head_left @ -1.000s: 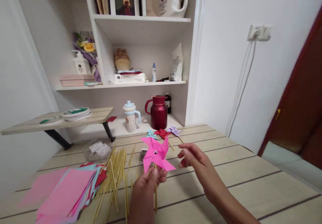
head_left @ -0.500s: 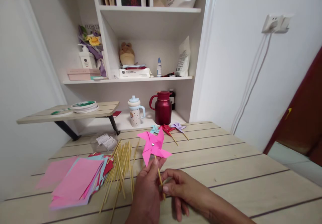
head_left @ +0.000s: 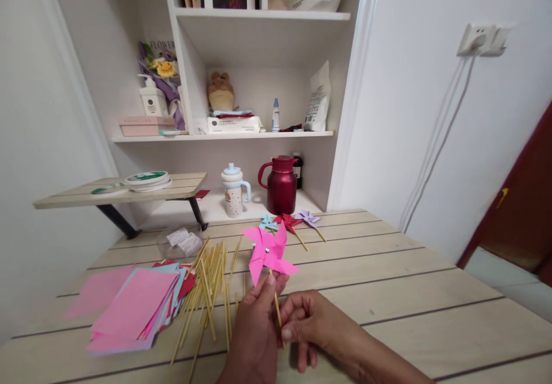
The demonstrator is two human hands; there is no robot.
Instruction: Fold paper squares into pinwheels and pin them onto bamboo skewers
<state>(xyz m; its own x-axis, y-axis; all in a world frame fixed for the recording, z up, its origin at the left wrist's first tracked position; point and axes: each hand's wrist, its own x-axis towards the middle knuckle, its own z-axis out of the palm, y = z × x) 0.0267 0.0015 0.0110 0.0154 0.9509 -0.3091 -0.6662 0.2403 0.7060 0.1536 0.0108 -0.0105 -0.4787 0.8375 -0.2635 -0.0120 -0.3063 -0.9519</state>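
Note:
A pink paper pinwheel (head_left: 267, 253) with a metal pin at its centre stands on a thin wooden stick (head_left: 276, 307) above the wooden table (head_left: 388, 292). My left hand (head_left: 255, 329) grips the stick just under the wheel, thumb up against the paper. My right hand (head_left: 308, 322) pinches the lower part of the same stick with thumb and forefinger. Both hands touch each other near the table's front edge.
A heap of loose wooden sticks (head_left: 207, 289) and a stack of pink and coloured paper sheets (head_left: 133, 309) lie to the left. Three small pinwheels (head_left: 288, 222) lie further back. A red jug (head_left: 281, 184), a spotted cup (head_left: 233, 191) and shelves stand behind.
My right hand has come down from beside the pinwheel and taken hold of the stick below my left hand. The pinwheel has stayed upright in my left hand.

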